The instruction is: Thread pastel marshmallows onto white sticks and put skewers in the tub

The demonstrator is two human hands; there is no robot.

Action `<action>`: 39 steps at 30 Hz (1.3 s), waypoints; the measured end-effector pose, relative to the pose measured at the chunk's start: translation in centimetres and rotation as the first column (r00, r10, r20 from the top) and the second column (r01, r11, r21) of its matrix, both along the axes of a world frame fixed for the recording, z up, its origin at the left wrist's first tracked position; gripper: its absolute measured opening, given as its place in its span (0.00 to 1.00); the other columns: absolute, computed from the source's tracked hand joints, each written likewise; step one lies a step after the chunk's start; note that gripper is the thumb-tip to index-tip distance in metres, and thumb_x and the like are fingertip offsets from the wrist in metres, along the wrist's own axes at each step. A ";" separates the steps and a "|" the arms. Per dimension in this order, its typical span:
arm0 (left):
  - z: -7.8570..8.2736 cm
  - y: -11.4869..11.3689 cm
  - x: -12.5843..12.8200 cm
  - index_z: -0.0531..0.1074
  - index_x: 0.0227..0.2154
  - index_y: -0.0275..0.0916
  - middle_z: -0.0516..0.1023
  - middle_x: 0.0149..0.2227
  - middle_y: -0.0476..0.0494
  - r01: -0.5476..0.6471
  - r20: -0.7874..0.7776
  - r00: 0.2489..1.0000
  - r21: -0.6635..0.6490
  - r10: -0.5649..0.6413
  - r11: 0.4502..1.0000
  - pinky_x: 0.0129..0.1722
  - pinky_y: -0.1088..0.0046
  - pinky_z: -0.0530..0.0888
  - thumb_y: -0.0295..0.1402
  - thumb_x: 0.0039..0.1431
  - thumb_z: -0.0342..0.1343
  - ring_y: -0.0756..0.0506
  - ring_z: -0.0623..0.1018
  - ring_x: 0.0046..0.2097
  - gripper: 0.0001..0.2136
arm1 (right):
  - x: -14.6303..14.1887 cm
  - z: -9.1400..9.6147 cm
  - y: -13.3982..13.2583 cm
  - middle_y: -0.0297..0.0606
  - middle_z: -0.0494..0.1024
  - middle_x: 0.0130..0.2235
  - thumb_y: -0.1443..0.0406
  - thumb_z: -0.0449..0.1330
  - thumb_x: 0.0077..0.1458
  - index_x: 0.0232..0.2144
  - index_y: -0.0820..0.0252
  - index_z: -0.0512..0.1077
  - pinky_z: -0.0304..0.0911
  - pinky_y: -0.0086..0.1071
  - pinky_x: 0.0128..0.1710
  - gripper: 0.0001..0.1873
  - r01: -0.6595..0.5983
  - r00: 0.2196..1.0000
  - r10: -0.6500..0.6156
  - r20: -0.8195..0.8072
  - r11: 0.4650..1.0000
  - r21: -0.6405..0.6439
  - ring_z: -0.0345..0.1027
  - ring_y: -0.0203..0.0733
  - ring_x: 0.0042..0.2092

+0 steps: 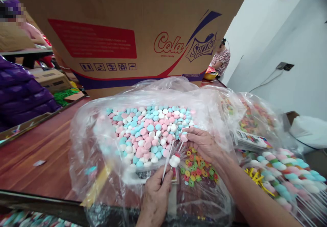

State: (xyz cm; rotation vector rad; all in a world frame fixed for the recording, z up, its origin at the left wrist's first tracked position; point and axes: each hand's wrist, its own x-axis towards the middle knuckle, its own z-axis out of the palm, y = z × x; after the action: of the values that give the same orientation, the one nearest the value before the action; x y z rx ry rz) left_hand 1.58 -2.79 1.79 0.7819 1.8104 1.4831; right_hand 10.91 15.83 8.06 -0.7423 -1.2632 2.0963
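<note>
My left hand [155, 191] is closed around several thin white sticks [167, 160] that point up and away from me. A white marshmallow-like candy [174, 161] sits just above its thumb, with a small red piece against it. Between the thumb and fingertips of my right hand [201, 143] is a pinched pink-and-white candy [184, 136], at the top of a short length of stick. Beyond both hands, pink, blue and white candies [150, 128] lie heaped in a clear plastic bag [87, 128]. Under my right wrist are small coloured candy rings [198, 167].
A large cardboard carton [143, 12] stands behind the bag on the wooden table [51, 162]. To the right lie finished candy skewers [288, 172], yellow ties [257, 179] and bagged candies [250, 114]. A person [222, 60] sits in the background; another is at far left.
</note>
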 end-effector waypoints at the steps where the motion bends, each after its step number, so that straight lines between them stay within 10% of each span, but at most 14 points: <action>1: 0.0 0.0 0.0 0.77 0.33 0.40 0.63 0.19 0.55 0.002 -0.004 1.000 -0.007 -0.002 1.000 0.23 0.75 0.59 0.44 0.60 0.54 0.49 0.62 0.23 0.13 | 0.0 -0.1 0.0 0.34 0.79 0.30 0.63 0.73 0.38 0.33 0.62 0.77 0.68 0.29 0.33 0.16 0.009 1.000 -0.009 -0.002 1.000 -0.005 0.72 0.35 0.31; 14: 0.3 0.1 0.0 0.80 0.34 0.41 0.66 0.19 0.53 -0.037 -0.061 0.997 -0.022 0.036 0.999 0.25 0.73 0.61 0.44 0.59 0.55 0.46 0.65 0.23 0.14 | -0.5 0.2 -1.1 0.33 0.80 0.29 0.63 0.74 0.35 0.31 0.61 0.78 0.67 0.29 0.31 0.17 0.045 0.999 -0.045 0.021 0.999 0.002 0.71 0.34 0.28; 20: 0.4 0.2 0.2 0.80 0.34 0.41 0.65 0.17 0.54 -0.085 -0.016 0.996 0.000 0.085 0.996 0.24 0.74 0.61 0.43 0.57 0.56 0.47 0.64 0.22 0.13 | 0.1 -1.1 -0.6 0.33 0.81 0.34 0.60 0.69 0.45 0.38 0.56 0.80 0.68 0.31 0.36 0.15 -0.031 0.994 0.003 0.111 0.969 0.245 0.73 0.38 0.33; 31: -0.9 0.1 -0.2 0.80 0.36 0.39 0.69 0.19 0.52 -0.097 0.051 0.994 0.057 0.094 0.994 0.23 0.74 0.62 0.45 0.58 0.58 0.47 0.66 0.22 0.15 | -0.1 -1.2 -2.5 0.33 0.83 0.43 0.59 0.61 0.55 0.44 0.50 0.80 0.70 0.40 0.49 0.14 -0.060 0.961 -0.122 0.248 0.786 0.616 0.76 0.45 0.44; 39: -1.2 0.1 -0.1 0.78 0.33 0.40 0.67 0.19 0.53 -0.105 0.065 0.993 0.064 0.101 0.992 0.22 0.76 0.59 0.42 0.60 0.57 0.50 0.64 0.22 0.12 | 0.0 -2.1 -3.6 0.37 0.80 0.50 0.65 0.53 0.61 0.50 0.53 0.77 0.69 0.38 0.54 0.18 -0.112 0.973 -0.129 0.190 0.456 0.883 0.75 0.43 0.50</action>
State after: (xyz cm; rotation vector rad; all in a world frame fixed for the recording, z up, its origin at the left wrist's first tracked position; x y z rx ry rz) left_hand 1.44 -2.65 0.58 0.6757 1.7859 1.6244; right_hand 10.90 12.26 6.00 -0.4638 -2.1915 0.9984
